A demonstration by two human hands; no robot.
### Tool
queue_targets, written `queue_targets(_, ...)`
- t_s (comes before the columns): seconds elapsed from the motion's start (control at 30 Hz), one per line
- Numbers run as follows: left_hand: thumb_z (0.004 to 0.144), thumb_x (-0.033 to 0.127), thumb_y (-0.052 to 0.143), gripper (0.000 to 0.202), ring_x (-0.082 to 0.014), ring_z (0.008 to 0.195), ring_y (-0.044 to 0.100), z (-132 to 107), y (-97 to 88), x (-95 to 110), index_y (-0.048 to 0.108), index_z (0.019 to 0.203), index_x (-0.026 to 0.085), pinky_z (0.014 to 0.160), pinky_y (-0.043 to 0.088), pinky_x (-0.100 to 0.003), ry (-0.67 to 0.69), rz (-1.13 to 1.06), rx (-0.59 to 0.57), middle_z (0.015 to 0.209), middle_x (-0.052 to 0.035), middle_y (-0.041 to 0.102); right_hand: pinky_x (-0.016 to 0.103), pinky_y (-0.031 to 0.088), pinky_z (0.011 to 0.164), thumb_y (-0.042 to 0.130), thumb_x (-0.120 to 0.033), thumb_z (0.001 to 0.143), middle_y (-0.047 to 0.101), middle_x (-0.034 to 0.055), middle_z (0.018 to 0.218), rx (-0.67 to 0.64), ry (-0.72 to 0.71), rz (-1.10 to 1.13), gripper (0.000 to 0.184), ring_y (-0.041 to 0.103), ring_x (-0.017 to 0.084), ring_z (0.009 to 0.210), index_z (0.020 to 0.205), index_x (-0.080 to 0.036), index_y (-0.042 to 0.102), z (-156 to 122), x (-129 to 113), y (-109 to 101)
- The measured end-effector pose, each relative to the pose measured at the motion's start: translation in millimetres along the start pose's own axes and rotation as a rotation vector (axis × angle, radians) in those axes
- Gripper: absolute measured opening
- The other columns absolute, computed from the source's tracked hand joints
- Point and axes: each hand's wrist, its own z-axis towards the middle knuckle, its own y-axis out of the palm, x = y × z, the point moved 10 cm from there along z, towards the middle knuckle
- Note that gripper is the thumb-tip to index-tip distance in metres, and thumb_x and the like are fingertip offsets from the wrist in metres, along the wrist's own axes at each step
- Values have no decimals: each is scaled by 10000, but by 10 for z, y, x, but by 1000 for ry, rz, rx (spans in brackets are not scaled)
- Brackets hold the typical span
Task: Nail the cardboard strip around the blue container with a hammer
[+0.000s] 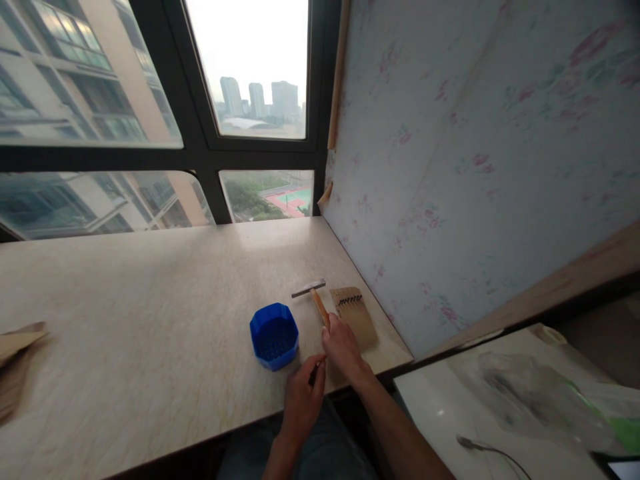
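Observation:
My right hand point(343, 343) is wrapped round the wooden handle of a hammer point(319, 303); its metal head points away from me, over the sill. Close against that wrist, my left hand point(304, 390) has its fingertips pinched together. Whatever they hold, if anything, is too small to make out. Just right of the hammer lies a thin brown board point(363, 327) with a row of dark nails or screws across its far part. A blue octagonal plastic container point(274, 363) stands left of the hammer, and small details on its bottom are unclear.
The pale marble-look sill point(150, 320) runs along dark-framed windows point(200, 157). A floral-papered wall point(450, 167) bounds it on the right. Brown flat pieces point(17, 360) lie at far left. Lower right, a white surface point(430, 393) bears a clear plastic bag point(530, 393) and a cable point(493, 450).

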Motion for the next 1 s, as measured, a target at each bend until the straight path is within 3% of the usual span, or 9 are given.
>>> queue_targets(0.73, 943, 360, 499, 301, -220, 814, 706, -33, -20, -21, 728, 1023, 181, 762, 516, -293, 36, 21, 12, 924, -82, 773, 412, 558, 861, 611, -292, 972, 666, 76, 1151, 45, 44, -115, 206, 663, 213, 988, 1127, -160, 647, 55, 4, 43)
queue_targets(1.0, 945, 344, 469, 333, -220, 767, 697, -59, -68, 92, 724, 1017, 143, 730, 506, -300, 71, 47, 12, 889, -91, 768, 444, 545, 906, 626, -292, 963, 665, 82, 1171, 91, 4, -176, 199, 647, 231, 1053, 1109, -160, 659, -14, -101, -17)
